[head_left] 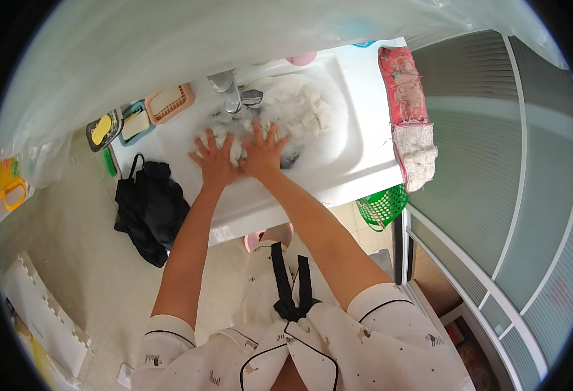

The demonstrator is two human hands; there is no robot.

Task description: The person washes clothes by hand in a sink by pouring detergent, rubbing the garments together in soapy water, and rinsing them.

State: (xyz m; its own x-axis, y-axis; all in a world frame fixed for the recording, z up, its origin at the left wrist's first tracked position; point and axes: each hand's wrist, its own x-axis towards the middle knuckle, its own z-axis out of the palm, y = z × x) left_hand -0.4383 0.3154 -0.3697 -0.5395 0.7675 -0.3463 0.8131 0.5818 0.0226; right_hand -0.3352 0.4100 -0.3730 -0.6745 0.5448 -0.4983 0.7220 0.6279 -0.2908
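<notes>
Both my hands press palm down, fingers spread, on wet white cloth [238, 141] in a white sink basin [355, 122]. My left hand [215, 157] lies on the cloth's left part. Beside it, thumbs nearly meeting, my right hand [263, 152] rests on the same cloth. More soaked white fabric [306, 105] bunches up in the suds to the right, below the back rim. A chrome faucet [226, 91] stands just beyond my fingers. Something dark [290, 159] shows in the water by my right wrist; what it is I cannot tell.
Black clothing [150, 207] hangs over the left counter edge. Soap dishes, one pink [171, 103], one blue [136, 124] and one dark [105, 131], line the back left near a green-bristled brush [110, 162]. A red and white cloth [406, 97] drapes the right edge above a green basket [383, 207].
</notes>
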